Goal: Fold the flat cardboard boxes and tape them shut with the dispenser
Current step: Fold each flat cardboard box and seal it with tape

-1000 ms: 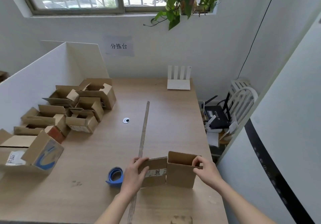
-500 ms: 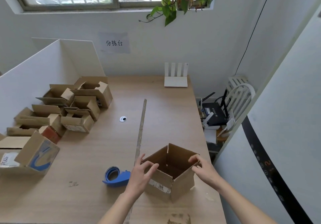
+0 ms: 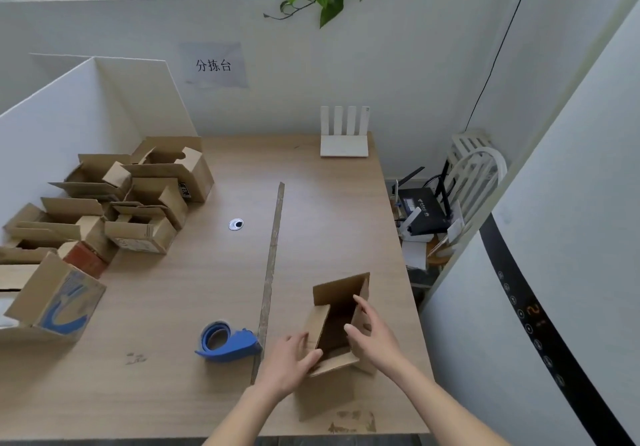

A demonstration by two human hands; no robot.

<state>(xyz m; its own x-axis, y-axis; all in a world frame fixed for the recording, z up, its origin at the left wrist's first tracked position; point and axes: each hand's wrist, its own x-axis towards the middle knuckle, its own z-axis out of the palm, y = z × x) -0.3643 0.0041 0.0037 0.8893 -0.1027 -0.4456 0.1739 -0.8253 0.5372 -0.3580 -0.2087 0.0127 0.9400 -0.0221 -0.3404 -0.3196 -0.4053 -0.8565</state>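
The cardboard box (image 3: 337,328) stands opened into a tube near the right, near edge of the wooden table (image 3: 194,293), its open end tipped up toward the camera so the dark inside shows. The left hand (image 3: 285,362) holds the near-left side, thumb curled over the near flap and fingers against the outer wall — a steadying hold that keeps the tube from collapsing flat again. The right hand (image 3: 372,336) reaches in from the right with its fingers spread and nearly straight, the tips at the right flap; whether they press it or only touch it I cannot tell. The far flap stands upright, not yet folded. I judge the step in hand to be turning the flaps inward to close one end.

The blue tape dispenser (image 3: 227,341) lies just left of the box, close to the left hand — handy for when the flaps meet. Between the dispenser and the box runs a long thin strip (image 3: 272,265) toward the far side. At the far left, against a white partition (image 3: 83,106), sits a cluster of open boxes (image 3: 131,203), likely parked out of the working area.
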